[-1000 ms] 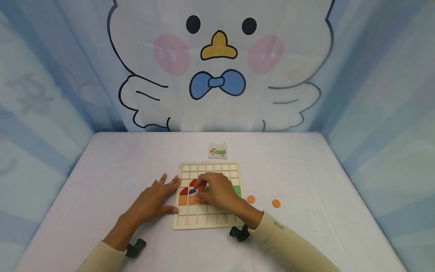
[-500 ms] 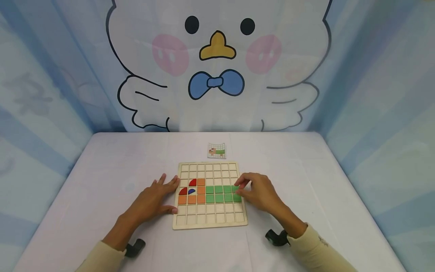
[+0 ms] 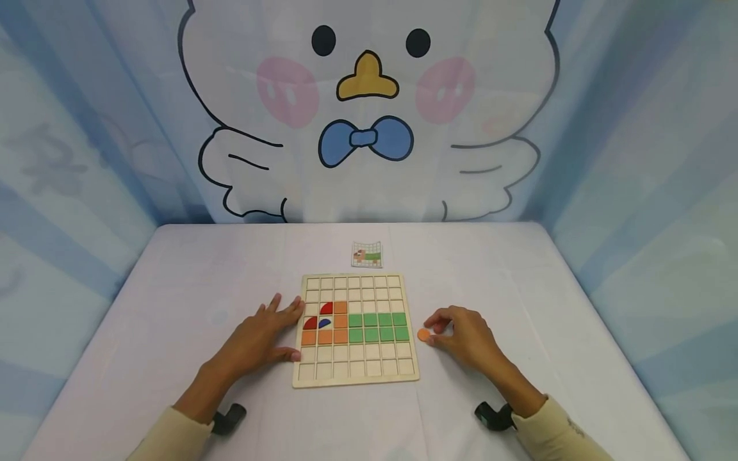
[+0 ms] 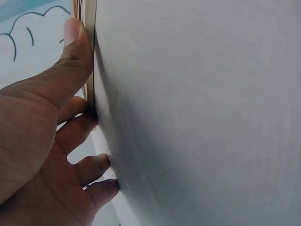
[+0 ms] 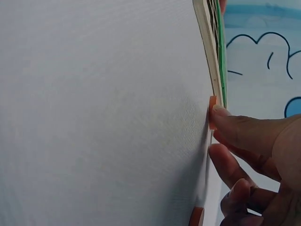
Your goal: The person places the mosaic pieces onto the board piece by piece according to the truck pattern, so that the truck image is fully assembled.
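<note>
A wooden grid board lies on the table, with red, blue, orange and green pieces set in several of its cells. Spread along the board's left edge, my left hand rests with thumb and fingertips touching it. Just right of the board, my right hand has thumb and index finger at the edges of an orange disc, pinching it on the table. In the right wrist view that orange disc stands close to the board's edge under my thumb. Another orange disc shows at the bottom there; my right hand hides it from the head view.
A small picture card with a coloured grid pattern lies behind the board. The white-covered table ends at a printed curtain at the back, with more curtain on both sides.
My right hand has moved right, from over the board's middle, past its right edge, to the nearer orange disc, which it now pinches. The left hand stays put.
</note>
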`<state>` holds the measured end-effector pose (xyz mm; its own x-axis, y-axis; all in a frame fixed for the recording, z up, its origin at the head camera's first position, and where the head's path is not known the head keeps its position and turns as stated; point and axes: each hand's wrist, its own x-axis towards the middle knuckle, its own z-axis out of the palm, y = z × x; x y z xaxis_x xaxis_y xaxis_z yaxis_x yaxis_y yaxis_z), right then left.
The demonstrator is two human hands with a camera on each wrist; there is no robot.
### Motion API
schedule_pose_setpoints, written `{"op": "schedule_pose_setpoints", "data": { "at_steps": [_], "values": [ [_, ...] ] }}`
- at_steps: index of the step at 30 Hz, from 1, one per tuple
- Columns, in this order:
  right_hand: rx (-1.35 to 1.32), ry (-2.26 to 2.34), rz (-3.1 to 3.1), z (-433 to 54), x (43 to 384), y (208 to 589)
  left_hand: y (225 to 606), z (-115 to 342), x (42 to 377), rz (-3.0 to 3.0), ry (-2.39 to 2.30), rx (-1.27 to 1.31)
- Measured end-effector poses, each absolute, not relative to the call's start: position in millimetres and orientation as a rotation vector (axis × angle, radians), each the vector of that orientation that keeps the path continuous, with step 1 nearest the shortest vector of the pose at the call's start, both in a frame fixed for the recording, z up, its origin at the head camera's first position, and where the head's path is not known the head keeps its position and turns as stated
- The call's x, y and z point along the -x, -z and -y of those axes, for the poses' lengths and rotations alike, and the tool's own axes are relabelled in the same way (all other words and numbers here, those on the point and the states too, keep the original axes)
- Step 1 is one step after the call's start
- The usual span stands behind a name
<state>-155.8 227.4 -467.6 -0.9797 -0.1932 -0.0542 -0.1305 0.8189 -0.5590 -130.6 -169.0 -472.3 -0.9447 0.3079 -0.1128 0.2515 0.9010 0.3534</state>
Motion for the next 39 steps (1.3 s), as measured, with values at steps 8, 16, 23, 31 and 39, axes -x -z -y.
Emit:
{"op": "schedule_pose_setpoints", "data": {
  "at_steps": [8,16,23,31,39],
  "values": [
    [0.304,0.857,-2.918,-222.6,155.5,469.4,473.5,169.3,132.2,-2.896,-0.515,-0.419],
    [0.322,0.894,-2.872,-216.2,158.7,469.3,473.6,169.4,132.2,-2.892,-0.524,-0.411],
    [0.310,0.979,-2.839,-212.5,160.4,468.4,475.0,169.8,131.6,-2.879,-0.528,-0.386],
    [0.431,1.152,-2.756,-185.0,155.2,464.0,476.3,170.6,132.1,-2.886,-0.526,-0.402],
    [0.530,1.199,-2.665,-140.2,148.3,460.7,477.3,170.5,132.2,-2.884,-0.526,-0.392]
  ]
}}
